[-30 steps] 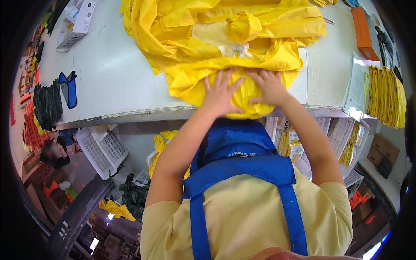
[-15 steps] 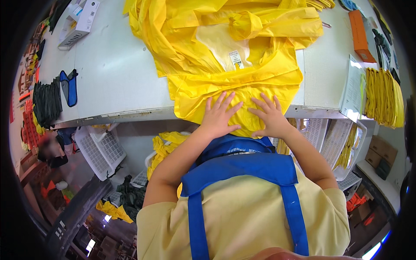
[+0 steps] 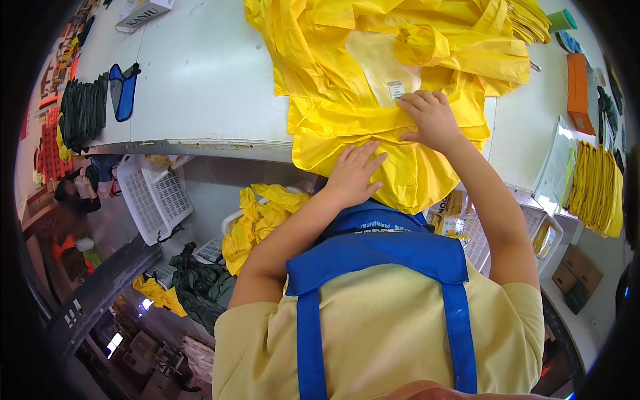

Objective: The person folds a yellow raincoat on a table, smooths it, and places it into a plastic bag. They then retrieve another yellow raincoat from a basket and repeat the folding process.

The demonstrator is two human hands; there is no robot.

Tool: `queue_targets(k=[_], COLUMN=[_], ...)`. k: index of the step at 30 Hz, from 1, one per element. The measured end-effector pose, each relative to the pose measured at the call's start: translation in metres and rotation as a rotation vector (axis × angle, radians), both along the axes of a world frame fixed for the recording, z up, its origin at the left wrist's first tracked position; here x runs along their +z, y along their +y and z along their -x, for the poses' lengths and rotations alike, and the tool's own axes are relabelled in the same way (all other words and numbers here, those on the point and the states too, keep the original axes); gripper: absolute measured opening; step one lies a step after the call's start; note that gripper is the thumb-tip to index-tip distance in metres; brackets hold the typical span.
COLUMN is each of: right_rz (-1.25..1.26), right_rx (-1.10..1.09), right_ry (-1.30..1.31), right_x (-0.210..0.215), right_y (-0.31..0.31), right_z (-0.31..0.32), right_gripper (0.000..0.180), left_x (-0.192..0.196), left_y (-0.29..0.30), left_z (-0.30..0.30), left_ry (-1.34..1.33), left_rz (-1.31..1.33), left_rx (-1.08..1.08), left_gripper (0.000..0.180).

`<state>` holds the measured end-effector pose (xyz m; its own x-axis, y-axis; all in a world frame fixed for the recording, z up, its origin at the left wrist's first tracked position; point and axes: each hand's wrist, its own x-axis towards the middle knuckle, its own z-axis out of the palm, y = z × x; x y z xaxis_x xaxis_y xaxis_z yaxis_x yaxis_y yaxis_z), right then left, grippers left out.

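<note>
A yellow raincoat (image 3: 460, 73) lies spread on the worktable, with a pale lining panel and a small white label inside its collar. Its nearest part hangs over the table's front edge toward my blue apron. My left hand (image 3: 355, 175) rests on this hanging part, fingers stretched and palm down. Farther up and to the right, my right hand (image 3: 432, 121) touches the coat just beside the label. Its fingers are bent and lie close together, while the thumb stands apart from them on the yellow cloth.
On the white worktable (image 3: 200, 80) lie dark folded bundles (image 3: 83, 112), a blue-edged pouch (image 3: 123, 92) and a white box (image 3: 143, 13) at left. An orange box (image 3: 579, 93) and folded yellow bundles (image 3: 592, 190) are at right. White baskets (image 3: 157, 200) and loose yellow cloth (image 3: 257, 220) are below.
My right hand has moved up the coat from the hanging part to beside the label, its fingers now bent. The left hand stays flat on the lower part. The whole view has shifted.
</note>
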<state>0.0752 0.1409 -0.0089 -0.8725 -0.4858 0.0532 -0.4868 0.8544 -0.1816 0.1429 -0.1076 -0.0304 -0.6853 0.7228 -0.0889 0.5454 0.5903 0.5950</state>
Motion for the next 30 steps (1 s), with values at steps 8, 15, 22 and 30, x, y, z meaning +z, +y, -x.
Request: queue_targets(k=[8, 15, 22, 30], right_rz=[-0.094, 0.406, 0.347, 0.337], right_rx=[-0.053, 0.032, -0.007, -0.94], right_ry=[0.01, -0.079, -0.247, 0.503], right_x=[-0.02, -0.005, -0.019, -0.006], right_y=[-0.005, -0.067, -0.039, 0.245], right_z=[0.025, -0.066, -0.077, 0.064], right_gripper=[0.017, 0.039, 0.048, 0.023], left_x=[-0.005, -0.024, -0.016, 0.006], left_y=[-0.003, -0.01, -0.071, -0.06], left_z=[-0.002, -0.004, 0.008, 0.011], left_ry=[0.049, 0.037, -0.015, -0.389], left_rz=[0.028, 0.013, -0.121, -0.623], left_rx=[-0.014, -0.032, 1.107, 1.125], left_gripper=[0.067, 0.056, 0.056, 0.009])
